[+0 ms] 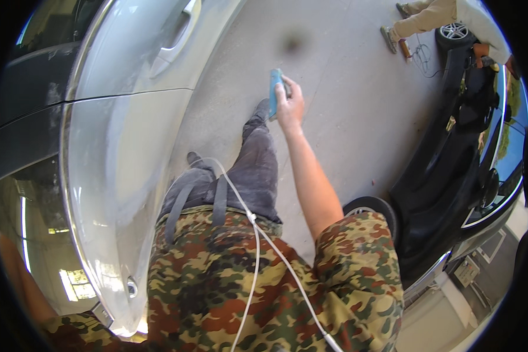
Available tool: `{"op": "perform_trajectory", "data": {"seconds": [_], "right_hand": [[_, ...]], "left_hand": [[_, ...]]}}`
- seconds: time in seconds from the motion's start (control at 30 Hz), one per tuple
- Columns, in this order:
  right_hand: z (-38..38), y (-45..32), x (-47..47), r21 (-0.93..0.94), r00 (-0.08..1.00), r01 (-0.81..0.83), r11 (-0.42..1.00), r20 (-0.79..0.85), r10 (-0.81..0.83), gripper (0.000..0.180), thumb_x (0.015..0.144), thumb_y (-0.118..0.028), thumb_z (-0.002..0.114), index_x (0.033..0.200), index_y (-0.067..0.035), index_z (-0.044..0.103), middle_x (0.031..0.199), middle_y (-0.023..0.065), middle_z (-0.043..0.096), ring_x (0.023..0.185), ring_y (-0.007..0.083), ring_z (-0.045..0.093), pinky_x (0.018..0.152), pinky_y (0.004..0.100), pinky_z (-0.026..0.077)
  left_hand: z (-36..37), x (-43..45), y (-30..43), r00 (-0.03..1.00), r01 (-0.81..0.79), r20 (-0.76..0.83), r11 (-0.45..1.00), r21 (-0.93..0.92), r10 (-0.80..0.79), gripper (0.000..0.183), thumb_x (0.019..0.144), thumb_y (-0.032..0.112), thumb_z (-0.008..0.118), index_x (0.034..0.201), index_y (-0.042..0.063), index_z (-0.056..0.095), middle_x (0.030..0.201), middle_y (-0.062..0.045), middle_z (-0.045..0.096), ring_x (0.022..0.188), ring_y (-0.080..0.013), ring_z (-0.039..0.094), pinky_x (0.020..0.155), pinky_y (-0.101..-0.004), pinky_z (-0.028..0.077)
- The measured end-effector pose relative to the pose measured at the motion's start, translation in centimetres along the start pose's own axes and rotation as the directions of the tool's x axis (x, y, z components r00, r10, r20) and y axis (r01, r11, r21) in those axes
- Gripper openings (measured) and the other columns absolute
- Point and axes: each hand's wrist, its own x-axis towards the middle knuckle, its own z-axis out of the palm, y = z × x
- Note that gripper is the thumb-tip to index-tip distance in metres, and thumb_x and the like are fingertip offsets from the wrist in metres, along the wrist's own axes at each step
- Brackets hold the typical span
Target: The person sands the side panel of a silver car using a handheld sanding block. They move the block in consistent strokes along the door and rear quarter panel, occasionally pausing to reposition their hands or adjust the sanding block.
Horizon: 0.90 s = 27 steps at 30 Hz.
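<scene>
My right hand (289, 105) grips a blue block (274, 90), which looks like a sanding block, with the thumb along its near face. It is held in the air above the concrete floor, apart from the car. Close on my left is a silver car side (123, 141) with dull, pale patches on its panels. A door handle (176, 42) and a dark panel gap (127, 94) cross that side. My left forearm shows at the lower left by the car's windows, but the left hand is out of view.
A black car (440, 163) stands to the right, its wheel (372, 209) near my elbow. At the upper right, a person (427, 20) leans over it, beside a cable (422, 55) on the concrete floor (334, 105). A white cable (242, 198) hangs across my front.
</scene>
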Motion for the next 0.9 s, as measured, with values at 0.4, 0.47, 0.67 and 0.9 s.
{"op": "perform_trajectory", "data": {"seconds": [0.4,0.47,0.67,0.9], "right_hand": [[3.6,-0.1,-1.8,0.002,0.995,0.047,0.999,0.092,-0.047,0.044,0.099,-0.032,0.070,0.134,-0.004,0.067,0.108,0.0144,0.073,0.088,0.0181,0.068,0.078,0.0355,0.056],[3.9,-0.2,-1.6,0.022,0.993,-0.028,0.999,0.119,0.025,0.041,0.098,-0.030,0.071,0.130,-0.005,0.069,0.121,0.0171,0.070,0.109,0.0277,0.067,0.095,0.0396,0.053],[3.4,-1.0,-0.6,0.102,0.990,-0.052,0.993,0.133,0.038,0.041,0.098,-0.032,0.070,0.129,-0.006,0.070,0.128,0.0181,0.069,0.119,0.0319,0.066,0.102,0.0412,0.051],[2.8,-0.6,-0.3,0.097,0.988,-0.091,0.991,0.131,0.078,0.042,0.099,-0.031,0.070,0.131,-0.005,0.069,0.131,0.0151,0.067,0.114,0.0278,0.067,0.096,0.0391,0.054]], "left_hand": [[-0.2,5.3,2.3,0.991,-0.109,0.082,0.994,0.027,0.106,0.065,0.106,0.049,0.053,0.148,0.000,0.050,0.159,-0.017,0.047,0.146,-0.0319,0.045,0.124,-0.0491,0.033],[-0.1,6.8,2.6,0.985,-0.146,0.091,0.989,0.024,0.143,0.065,0.106,0.050,0.053,0.148,0.000,0.050,0.159,-0.017,0.047,0.147,-0.0317,0.045,0.124,-0.0489,0.033],[0.5,11.0,3.2,0.956,-0.270,0.121,0.963,-0.005,0.269,0.065,0.106,0.050,0.052,0.148,0.000,0.050,0.159,-0.017,0.046,0.147,-0.0310,0.045,0.124,-0.0484,0.034],[1.6,17.4,6.7,0.903,-0.405,0.150,0.914,-0.022,0.403,0.066,0.106,0.051,0.052,0.148,0.000,0.051,0.160,-0.016,0.046,0.147,-0.0303,0.044,0.124,-0.0477,0.034]]}}
